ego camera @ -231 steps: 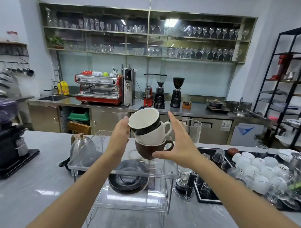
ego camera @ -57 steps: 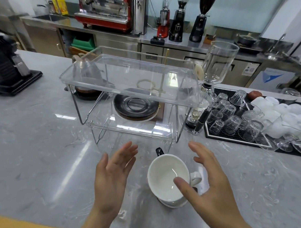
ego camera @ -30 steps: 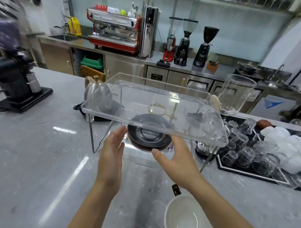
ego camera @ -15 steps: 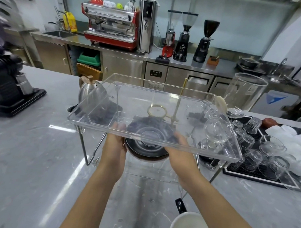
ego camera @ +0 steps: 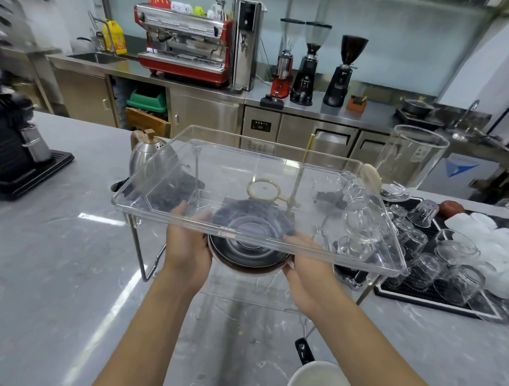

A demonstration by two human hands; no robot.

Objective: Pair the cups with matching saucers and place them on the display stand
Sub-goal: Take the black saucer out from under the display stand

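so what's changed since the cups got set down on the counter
Both hands left the cup stack and reached under the stand's top tray. The left hand and right hand now grip the stack of dark saucers from either side. The stand and the cups stayed put.

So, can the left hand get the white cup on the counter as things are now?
Probably not at once: the left hand grips the saucer stack under the stand's top tray; the white cup sits near, unblocked.
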